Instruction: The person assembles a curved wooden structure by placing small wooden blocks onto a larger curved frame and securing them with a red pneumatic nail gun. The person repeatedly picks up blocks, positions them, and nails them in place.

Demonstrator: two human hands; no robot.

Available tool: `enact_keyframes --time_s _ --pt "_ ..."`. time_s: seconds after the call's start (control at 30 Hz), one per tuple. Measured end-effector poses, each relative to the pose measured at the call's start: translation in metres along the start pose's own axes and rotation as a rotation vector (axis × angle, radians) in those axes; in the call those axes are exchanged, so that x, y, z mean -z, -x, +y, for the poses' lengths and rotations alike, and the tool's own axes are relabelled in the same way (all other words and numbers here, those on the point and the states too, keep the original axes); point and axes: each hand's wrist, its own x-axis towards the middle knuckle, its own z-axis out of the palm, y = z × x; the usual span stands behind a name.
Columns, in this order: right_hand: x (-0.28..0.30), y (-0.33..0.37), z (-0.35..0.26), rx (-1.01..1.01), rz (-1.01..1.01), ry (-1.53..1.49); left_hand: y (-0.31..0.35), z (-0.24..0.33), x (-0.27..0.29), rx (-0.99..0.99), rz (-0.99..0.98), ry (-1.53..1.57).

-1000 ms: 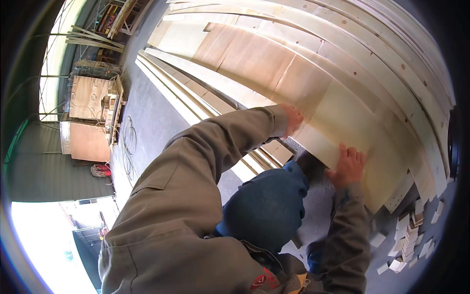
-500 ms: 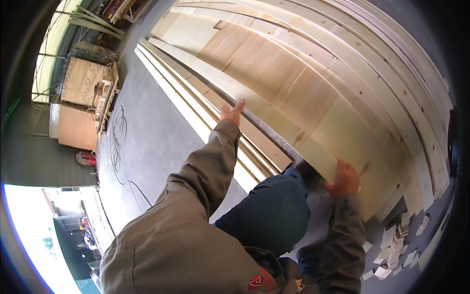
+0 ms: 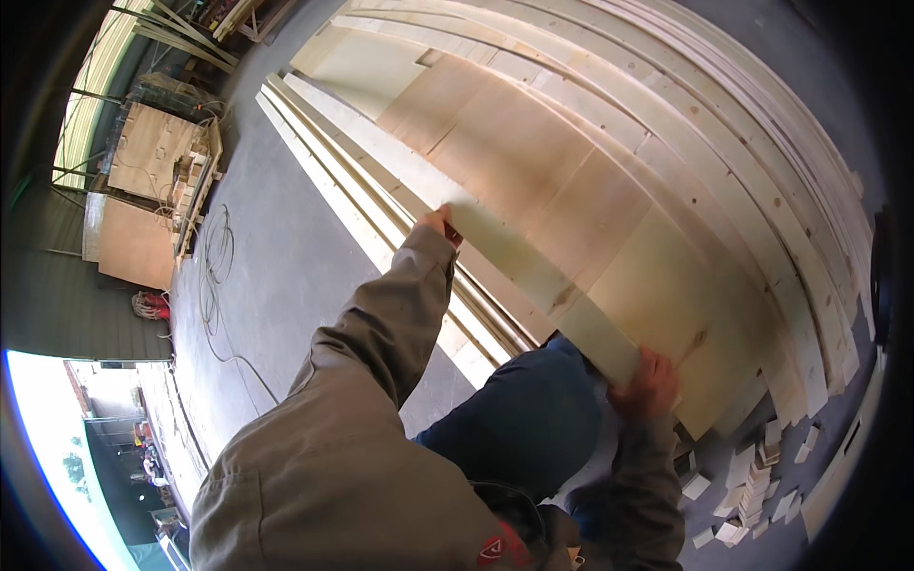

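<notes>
Here is the head view, and both hands are on one long pale board (image 3: 509, 262)! It runs on a slant beside the left edge of a broad, brownish panel (image 3: 505, 143), its far end up toward the panel's far left corner, its near end down by the person's knee (image 3: 524, 409).

The left hand (image 3: 438, 224) has the board by its left edge, partway along, fingers clamped on it, a tip showing on top while the rest tucks out of sight beneath. Down at the near end, the right hand (image 3: 649, 383) closes its fingers over the board's right corner; it is slightly blurred, and the thumb is hard to make out.

Just left of the board, a bundle of narrow strips (image 3: 367, 214) lies on the grey floor (image 3: 276, 190), passing under the left sleeve (image 3: 381, 314). Across the panel's right side sweep long knotty planks (image 3: 695, 190), bent into curves by the lens. Past the panel's near right corner, small pale offcuts (image 3: 757, 481) scatter over the floor, some lined up in a row. And away on the left, a thin cable (image 3: 228, 354) trails from loose loops.
</notes>
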Motion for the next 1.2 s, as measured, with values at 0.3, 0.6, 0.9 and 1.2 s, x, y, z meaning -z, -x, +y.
enact_keyframes --time_s 0.3,0.6,0.9,1.2 --pt "-0.009 0.036 0.022 -0.020 -0.017 -0.023 0.029 -0.019 0.002 0.018 -0.082 -0.067" --pt "-0.009 0.012 0.022 -0.074 -0.047 -0.019 -0.046 -0.038 -0.011 -0.018 -0.103 -0.148" --pt "-0.022 0.006 0.037 -0.166 -0.092 -0.003 -0.064 -0.059 -0.038 -0.117 -0.144 -0.396" --pt "-0.027 -0.027 0.057 -0.207 -0.159 0.028 -0.117 -0.029 -0.010 -0.100 -0.043 -0.605"
